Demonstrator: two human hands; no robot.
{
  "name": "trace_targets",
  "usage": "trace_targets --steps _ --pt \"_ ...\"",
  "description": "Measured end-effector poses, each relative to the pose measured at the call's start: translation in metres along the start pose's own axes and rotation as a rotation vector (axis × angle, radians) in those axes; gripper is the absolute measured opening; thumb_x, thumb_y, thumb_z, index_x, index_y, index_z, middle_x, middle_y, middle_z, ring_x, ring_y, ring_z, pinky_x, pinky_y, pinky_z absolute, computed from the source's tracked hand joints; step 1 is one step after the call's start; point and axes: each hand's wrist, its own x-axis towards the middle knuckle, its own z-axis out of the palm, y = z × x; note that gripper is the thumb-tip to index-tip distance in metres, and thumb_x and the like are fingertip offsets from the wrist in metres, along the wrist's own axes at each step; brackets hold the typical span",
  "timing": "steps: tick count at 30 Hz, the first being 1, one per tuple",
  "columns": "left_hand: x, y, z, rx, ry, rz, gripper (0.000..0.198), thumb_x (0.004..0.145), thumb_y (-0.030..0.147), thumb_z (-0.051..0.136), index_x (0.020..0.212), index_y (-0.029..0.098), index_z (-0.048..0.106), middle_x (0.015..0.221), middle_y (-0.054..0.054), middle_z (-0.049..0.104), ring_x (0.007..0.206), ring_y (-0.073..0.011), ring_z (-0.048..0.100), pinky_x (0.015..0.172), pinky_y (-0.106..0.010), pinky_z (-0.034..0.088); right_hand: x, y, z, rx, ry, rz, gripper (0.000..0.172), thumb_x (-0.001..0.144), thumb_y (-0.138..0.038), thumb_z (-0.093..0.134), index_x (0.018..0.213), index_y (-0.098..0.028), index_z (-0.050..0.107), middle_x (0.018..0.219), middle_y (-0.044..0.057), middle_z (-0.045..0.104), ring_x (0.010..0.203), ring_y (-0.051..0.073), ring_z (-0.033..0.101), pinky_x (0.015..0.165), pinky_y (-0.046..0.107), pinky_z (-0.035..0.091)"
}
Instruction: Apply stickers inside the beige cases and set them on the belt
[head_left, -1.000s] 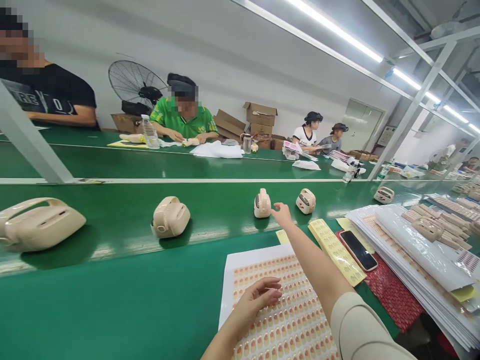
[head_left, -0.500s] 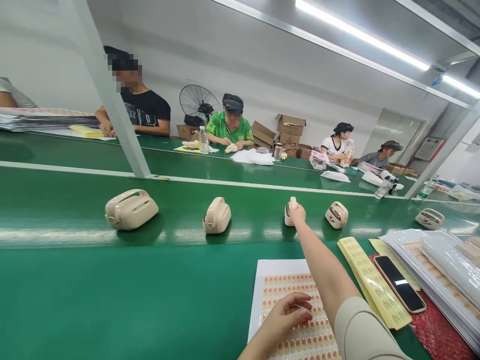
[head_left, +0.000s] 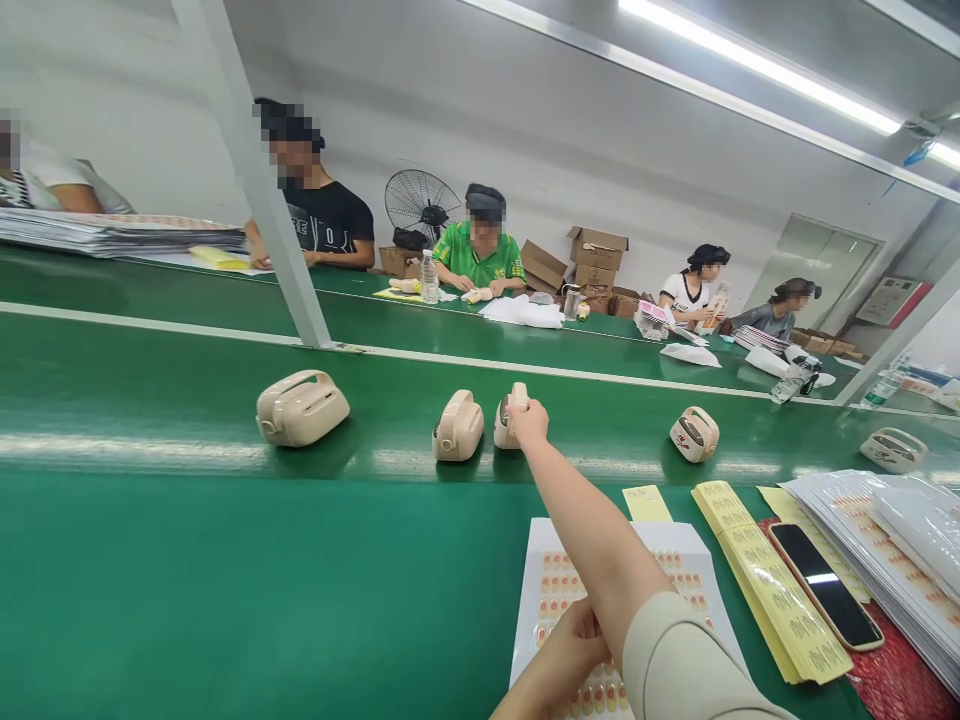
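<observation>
My right hand (head_left: pixel 529 418) reaches far out over the green belt and grips a beige plastic housing (head_left: pixel 506 418), which stands right beside another beige housing (head_left: pixel 458 426). My left hand (head_left: pixel 570 645) rests with curled fingers on a white sheet of small orange stickers (head_left: pixel 559 585) at the near edge; my right forearm covers part of it. Two more housings lie on the belt, one to the left (head_left: pixel 301 408) and one with a red label to the right (head_left: pixel 694 434).
Yellow label strips (head_left: pixel 772 590), a black phone (head_left: pixel 823 584) and stacks of sticker sheets (head_left: pixel 885 530) lie at my right. A metal post (head_left: pixel 262 200) stands behind the belt. Several other people sit at the far green table (head_left: pixel 585 350), with a fan and cardboard boxes behind.
My right hand closed on the housing and carried it left, up against the neighbouring housing. The view swung left. My left hand slid down the sticker sheet, partly under my right arm.
</observation>
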Motion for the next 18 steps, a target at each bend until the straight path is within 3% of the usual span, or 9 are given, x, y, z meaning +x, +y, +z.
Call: trace_targets --steps 5,9,14,18 --pt "0.003 -0.003 -0.005 0.068 0.088 -0.029 0.040 0.048 0.040 0.080 0.076 0.016 0.067 0.089 -0.011 0.068 0.094 -0.0332 0.053 0.086 -0.045 0.040 -0.010 -0.007 0.015 -0.032 -0.052 0.003 0.025 0.081 -0.032 0.057 0.094 -0.011 0.057 0.091 0.008 0.060 0.087 0.017 0.057 0.080 0.034 0.045" --pt "0.004 -0.010 -0.013 0.085 0.132 -0.037 0.045 0.051 0.048 0.077 0.081 0.016 0.067 0.097 -0.014 0.067 0.103 -0.0356 0.050 0.092 -0.047 0.037 -0.021 -0.010 0.011 -0.056 -0.081 0.014 0.025 0.077 -0.020 0.059 0.101 -0.013 0.056 0.101 0.012 0.058 0.094 0.021 0.057 0.082 0.032 0.045" --pt "-0.002 -0.012 -0.014 0.070 0.033 -0.060 0.049 0.054 0.049 0.076 0.090 0.018 0.066 0.096 -0.011 0.067 0.097 -0.0328 0.056 0.086 -0.044 0.043 -0.046 -0.010 -0.011 -0.080 -0.114 -0.029 0.043 0.075 -0.018 0.059 0.116 -0.010 0.048 0.118 0.017 0.048 0.103 0.024 0.053 0.089 0.033 0.043" --pt "0.001 -0.011 -0.016 0.041 -0.081 -0.034 0.044 0.057 0.045 0.076 0.093 0.021 0.067 0.095 -0.009 0.067 0.093 -0.0282 0.059 0.086 -0.040 0.045 -0.083 0.005 -0.045 -0.104 -0.185 -0.120 0.054 0.071 -0.023 0.066 0.120 -0.013 0.047 0.118 0.014 0.047 0.112 0.025 0.047 0.097 0.035 0.038"
